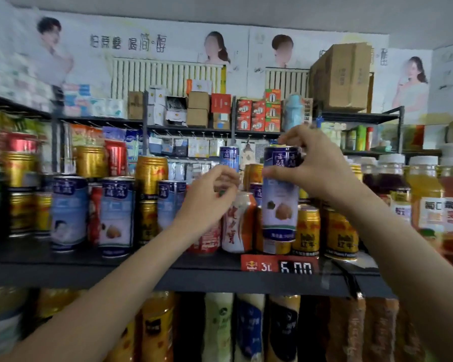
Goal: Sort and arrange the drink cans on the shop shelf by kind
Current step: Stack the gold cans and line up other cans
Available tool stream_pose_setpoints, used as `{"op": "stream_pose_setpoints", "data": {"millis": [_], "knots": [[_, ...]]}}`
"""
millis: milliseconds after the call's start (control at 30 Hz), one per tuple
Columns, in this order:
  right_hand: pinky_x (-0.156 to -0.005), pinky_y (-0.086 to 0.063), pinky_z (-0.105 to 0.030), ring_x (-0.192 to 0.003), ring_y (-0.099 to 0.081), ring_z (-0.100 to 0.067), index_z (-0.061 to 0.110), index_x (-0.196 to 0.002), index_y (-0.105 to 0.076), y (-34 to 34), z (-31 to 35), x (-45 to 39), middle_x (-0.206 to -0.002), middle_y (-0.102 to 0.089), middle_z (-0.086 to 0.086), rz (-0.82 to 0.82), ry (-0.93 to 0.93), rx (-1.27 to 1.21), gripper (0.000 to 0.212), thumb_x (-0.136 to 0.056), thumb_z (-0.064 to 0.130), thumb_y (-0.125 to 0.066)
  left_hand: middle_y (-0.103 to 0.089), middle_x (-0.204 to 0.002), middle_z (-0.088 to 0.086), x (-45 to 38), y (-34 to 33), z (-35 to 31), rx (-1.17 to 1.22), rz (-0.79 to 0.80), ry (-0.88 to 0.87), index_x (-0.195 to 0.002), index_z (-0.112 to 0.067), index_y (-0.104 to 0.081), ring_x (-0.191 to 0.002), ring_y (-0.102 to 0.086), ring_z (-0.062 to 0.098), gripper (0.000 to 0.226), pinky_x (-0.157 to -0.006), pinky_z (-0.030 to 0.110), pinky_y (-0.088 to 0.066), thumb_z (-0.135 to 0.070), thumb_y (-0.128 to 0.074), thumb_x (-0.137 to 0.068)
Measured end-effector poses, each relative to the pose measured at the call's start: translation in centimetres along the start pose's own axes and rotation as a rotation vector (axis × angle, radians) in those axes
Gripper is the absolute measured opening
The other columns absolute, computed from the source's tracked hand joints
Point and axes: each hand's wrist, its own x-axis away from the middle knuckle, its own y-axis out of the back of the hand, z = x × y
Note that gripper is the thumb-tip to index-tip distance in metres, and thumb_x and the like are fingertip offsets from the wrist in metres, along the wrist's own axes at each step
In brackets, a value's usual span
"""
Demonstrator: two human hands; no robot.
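Blue-and-white tin can (280,194): your right hand (314,165) is pinching its upper rim (rigid, slick, probably full). Your left hand (207,199) is curling emptily; support the body lower.

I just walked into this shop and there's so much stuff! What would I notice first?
Probably the tall blue and white can in the middle, gripped near its top by the right hand and lifted above the gold cans. Beside it, the left hand is curled in front of a white and orange can. Below them sits a red price tag on the shelf edge.
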Motion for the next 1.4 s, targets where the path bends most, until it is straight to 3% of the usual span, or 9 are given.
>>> {"op": "stream_pose_setpoints", "data": {"millis": [100,200,333,433,633,767,967,1133,1400], "knots": [[-0.066,-0.047,-0.028,-0.077,-0.055,-0.011,0.018,-0.093,-0.049,-3.4,3.2,-0.7,-0.099,-0.054,0.003,0.097,-0.007,-0.242,0.050,-0.061,0.038,-0.081,-0.063,-0.099,-0.012,1.7,4.8,1.5,0.048,-0.046,-0.034,-0.098,-0.028,-0.053,-0.090,-0.060,-0.001,0.022,-0.081,0.009,-0.045,-0.010,-0.058,-0.088],[-0.057,-0.038,-0.013,-0.069,-0.048,-0.004,0.017,-0.091,-0.048,-6.5,7.0,-1.3,-0.096,-0.055,0.005,0.158,0.074,-0.282,0.048,-0.064,0.037,-0.082,-0.061,-0.106,-0.013,3.3,9.4,3.5,-0.042,-0.129,-0.060,-0.105,-0.026,-0.052,-0.099,-0.057,-0.001,0.028,-0.083,0.009,-0.042,-0.005,-0.057,-0.087],[-0.058,-0.037,-0.012,-0.078,-0.047,-0.010,0.013,-0.092,-0.046,-10.4,11.4,-1.9,-0.096,-0.052,0.000,0.183,0.173,-0.223,0.048,-0.067,0.035,-0.081,-0.051,-0.121,0.000,4.0,14.2,6.5,-0.421,-0.257,-0.062,-0.121,-0.019,-0.049,-0.116,-0.044,0.016,0.038,-0.093,0.025,-0.037,-0.007,-0.056,-0.086],[-0.064,-0.034,-0.023,-0.090,-0.050,-0.020,0.014,-0.090,-0.043,-13.0,12.8,-2.0,-0.099,-0.053,-0.005,0.200,0.199,-0.135,0.048,-0.069,0.035,-0.080,-0.047,-0.130,0.005,3.7,16.2,8.5,-0.567,-0.150,-0.012,-0.128,-0.018,-0.047,-0.123,-0.039,0.024,0.047,-0.100,0.034,-0.030,-0.012,-0.062,-0.083],[-0.064,-0.032,-0.028,-0.089,-0.050,-0.021,0.017,-0.089,-0.043,-13.7,14.0,-2.4,-0.096,-0.050,-0.003,0.182,0.214,-0.016,0.046,-0.068,0.035,-0.080,-0.050,-0.122,0.002,4.0,15.3,10.4,-0.365,-0.084,0.116,-0.124,-0.024,-0.040,-0.112,-0.049,0.019,0.056,-0.092,0.032,-0.042,-0.028,-0.071,-0.078],[-0.062,-0.030,-0.025,-0.086,-0.048,-0.017,0.018,-0.091,-0.046,-13.3,15.3,-2.9,-0.100,-0.052,-0.002,0.152,0.210,-0.011,0.046,-0.067,0.037,-0.080,-0.054,-0.109,0.002,3.6,14.9,10.0,-0.267,-0.174,0.201,-0.106,-0.028,-0.036,-0.094,-0.055,0.017,0.046,-0.063,0.018,-0.047,-0.027,-0.072,-0.078],[-0.057,-0.034,-0.017,-0.073,-0.044,0.000,0.016,-0.094,-0.050,-13.7,17.0,-3.3,-0.089,-0.048,0.012,0.178,0.151,-0.165,0.045,-0.066,0.033,-0.082,-0.056,-0.103,-0.001,4.2,21.2,7.8,0.019,-0.359,0.153,-0.101,-0.025,-0.037,-0.091,-0.058,0.013,0.044,-0.077,0.026,-0.049,-0.021,-0.073,-0.076],[-0.057,-0.034,-0.014,-0.073,-0.047,-0.001,0.018,-0.092,-0.047,-17.1,21.9,-3.8,-0.089,-0.049,0.014,0.276,0.168,-0.316,0.044,-0.066,0.032,-0.081,-0.053,-0.101,-0.003,4.5,29.6,8.4,-0.184,-0.428,0.199,-0.105,-0.023,-0.038,-0.083,-0.055,0.012,0.047,-0.073,0.030,-0.049,-0.020,-0.074,-0.075],[-0.062,-0.037,-0.028,-0.077,-0.044,-0.018,0.016,-0.085,-0.040,-26.2,26.8,-5.8,-0.089,-0.049,-0.003,0.323,0.305,-0.141,0.049,-0.067,0.035,-0.081,-0.062,-0.097,0.000,5.8,32.6,14.9,-0.655,-0.250,0.267,-0.098,-0.024,-0.037,-0.089,-0.059,0.023,0.048,-0.079,0.038,-0.047,-0.028,-0.077,-0.071]]}}
